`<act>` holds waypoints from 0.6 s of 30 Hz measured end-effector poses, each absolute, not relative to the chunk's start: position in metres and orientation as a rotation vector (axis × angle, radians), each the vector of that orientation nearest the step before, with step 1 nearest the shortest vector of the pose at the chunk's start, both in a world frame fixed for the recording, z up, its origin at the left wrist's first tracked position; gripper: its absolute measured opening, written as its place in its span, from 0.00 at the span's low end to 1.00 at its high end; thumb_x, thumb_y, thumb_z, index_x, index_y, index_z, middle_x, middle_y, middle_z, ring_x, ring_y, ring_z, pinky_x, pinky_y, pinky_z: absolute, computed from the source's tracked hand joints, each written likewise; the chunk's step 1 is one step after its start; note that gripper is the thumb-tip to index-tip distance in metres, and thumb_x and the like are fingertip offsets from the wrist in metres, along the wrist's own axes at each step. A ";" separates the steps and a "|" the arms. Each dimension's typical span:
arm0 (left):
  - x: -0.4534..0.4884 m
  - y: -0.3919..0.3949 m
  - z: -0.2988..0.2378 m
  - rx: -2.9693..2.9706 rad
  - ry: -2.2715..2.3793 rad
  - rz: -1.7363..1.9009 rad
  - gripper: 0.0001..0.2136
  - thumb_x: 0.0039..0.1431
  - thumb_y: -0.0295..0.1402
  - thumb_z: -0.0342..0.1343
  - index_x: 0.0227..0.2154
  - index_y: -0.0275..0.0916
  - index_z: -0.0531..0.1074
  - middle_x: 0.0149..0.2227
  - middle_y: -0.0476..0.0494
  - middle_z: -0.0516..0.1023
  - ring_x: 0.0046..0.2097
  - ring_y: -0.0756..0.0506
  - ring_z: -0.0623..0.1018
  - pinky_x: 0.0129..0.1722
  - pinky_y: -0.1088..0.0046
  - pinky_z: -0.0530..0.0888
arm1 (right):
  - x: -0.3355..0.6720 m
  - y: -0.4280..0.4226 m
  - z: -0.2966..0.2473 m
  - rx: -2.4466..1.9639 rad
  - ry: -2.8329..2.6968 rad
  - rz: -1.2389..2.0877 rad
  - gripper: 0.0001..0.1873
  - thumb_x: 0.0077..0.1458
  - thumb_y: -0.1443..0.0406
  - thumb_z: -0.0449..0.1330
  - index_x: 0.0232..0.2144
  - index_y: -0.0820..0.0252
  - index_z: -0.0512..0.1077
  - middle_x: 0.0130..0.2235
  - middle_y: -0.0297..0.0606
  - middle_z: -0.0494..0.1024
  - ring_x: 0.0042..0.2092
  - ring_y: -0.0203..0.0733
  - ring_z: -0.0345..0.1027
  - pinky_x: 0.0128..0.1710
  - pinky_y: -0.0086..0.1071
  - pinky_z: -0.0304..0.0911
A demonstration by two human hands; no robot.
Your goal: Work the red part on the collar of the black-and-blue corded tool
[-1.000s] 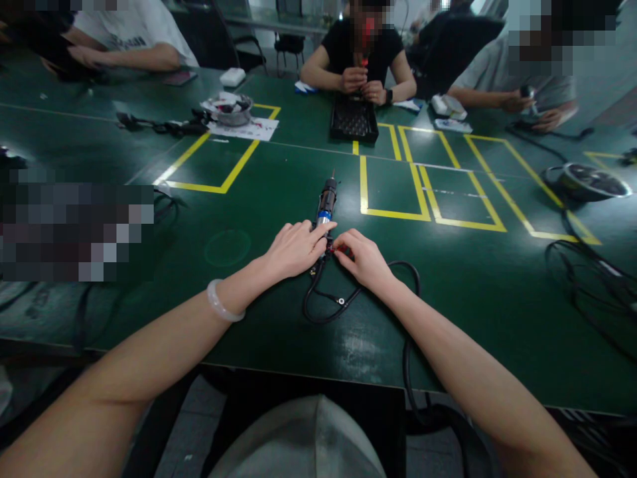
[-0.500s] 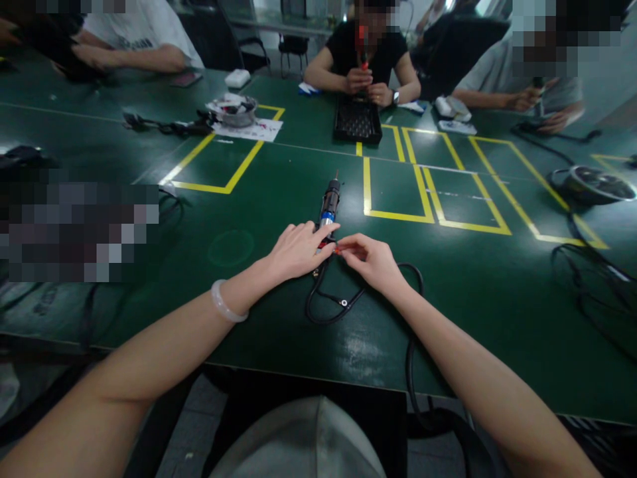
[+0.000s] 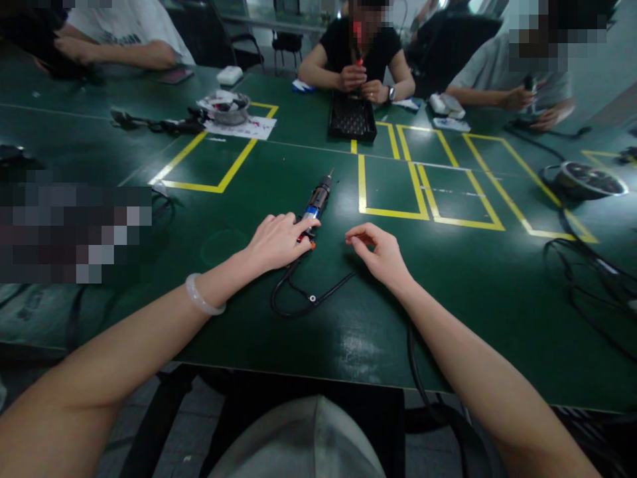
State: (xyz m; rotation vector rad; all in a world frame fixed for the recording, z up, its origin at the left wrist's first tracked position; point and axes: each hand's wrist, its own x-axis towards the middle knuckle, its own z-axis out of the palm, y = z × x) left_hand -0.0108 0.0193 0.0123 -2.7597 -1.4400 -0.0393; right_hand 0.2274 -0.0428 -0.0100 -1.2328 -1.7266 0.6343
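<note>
head cam | faces forward-down | close over left hand (image 3: 279,240), right hand (image 3: 381,255) | green table (image 3: 468,285) beyond

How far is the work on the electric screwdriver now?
Done: the electric screwdriver lies flat on the green table, its black cable looped near the edge. In hand: the left hand holds its rear end; the right hand hovers apart, fingers curled. Left: no workpiece lies at its tip.

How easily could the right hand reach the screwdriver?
Probably yes: bare table lies between the right hand and the screwdriver, though the left hand covers its rear, leaving only the front free.
</note>
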 end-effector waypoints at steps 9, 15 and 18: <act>-0.084 0.081 0.015 -2.531 -1.752 0.055 0.25 0.67 0.47 0.40 0.64 0.53 0.64 0.44 0.37 0.73 0.44 0.35 0.75 0.45 0.59 0.67 | 0.230 -0.043 -0.009 -1.235 -1.759 0.589 0.07 0.60 0.66 0.55 0.36 0.57 0.74 0.37 0.38 0.80 0.40 0.42 0.76 0.44 0.38 0.70; -0.130 0.117 0.017 -2.362 -2.003 0.031 0.25 0.70 0.47 0.36 0.66 0.51 0.60 0.45 0.39 0.72 0.42 0.39 0.71 0.44 0.60 0.67 | 0.229 -0.043 -0.009 -1.243 -1.766 0.590 0.07 0.60 0.66 0.55 0.36 0.57 0.74 0.37 0.38 0.80 0.39 0.41 0.75 0.44 0.38 0.70; -0.146 0.132 0.017 -2.281 -2.101 0.055 0.26 0.71 0.50 0.33 0.66 0.50 0.59 0.45 0.41 0.71 0.40 0.43 0.68 0.46 0.62 0.66 | 0.229 -0.043 -0.010 -1.250 -1.776 0.589 0.07 0.60 0.66 0.55 0.36 0.57 0.74 0.36 0.38 0.80 0.39 0.41 0.76 0.44 0.37 0.70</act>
